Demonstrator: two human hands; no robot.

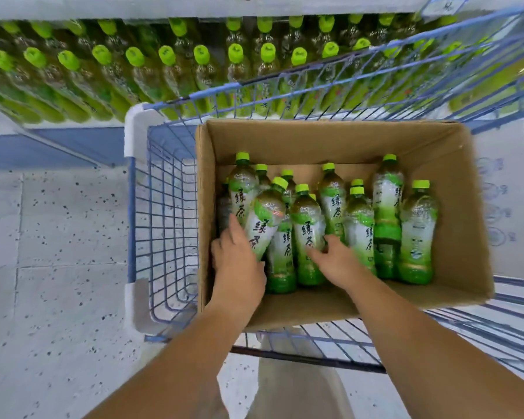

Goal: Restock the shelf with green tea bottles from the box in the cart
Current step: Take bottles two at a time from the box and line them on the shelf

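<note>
An open cardboard box (pixel 454 164) sits in a blue wire cart (pixel 164 225) and holds several green tea bottles with green caps. My left hand (pixel 236 261) grips a tilted bottle (pixel 266 219) at the box's left side, low on its body. My right hand (pixel 336 258) reaches into the middle of the box, its fingers curled on the lower part of an upright bottle (pixel 307 225). More bottles (pixel 418 231) stand to the right. The shelf (pixel 133 65) beyond the cart is filled with rows of the same bottles.
The cart stands close against the shelf front. A speckled grey floor (pixel 52 252) lies to the left. A white carton (pixel 502 207) with printed marks stands to the right of the cart. The cart's dark handle bar (pixel 309 359) crosses below the box.
</note>
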